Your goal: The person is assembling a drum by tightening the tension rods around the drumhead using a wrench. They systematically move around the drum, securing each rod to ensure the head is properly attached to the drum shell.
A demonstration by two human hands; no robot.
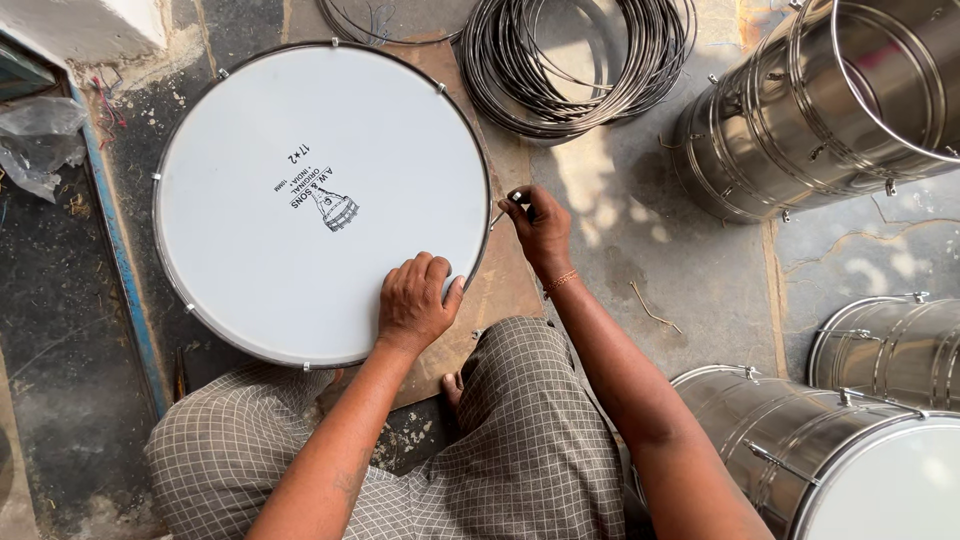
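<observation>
A large round drum [280, 130] with a white head and a thin metal rim lies flat on the floor in front of me. My left hand [416, 301] rests palm down on the white head near its right edge, fingers curled. My right hand [540, 228] is just outside the rim on the right, fingers pinched on a small metal tool [517, 197] at a rim fitting. A thin bracelet is on my right wrist. My knees in checked cloth fill the bottom of the view.
A coil of metal hoops [580, 60] lies at the top centre. Shiny steel drum shells lie at top right [800, 120], right [890, 345] and bottom right [820, 450]. A crumpled plastic bag [40, 140] and a blue strip [115, 240] lie at the left.
</observation>
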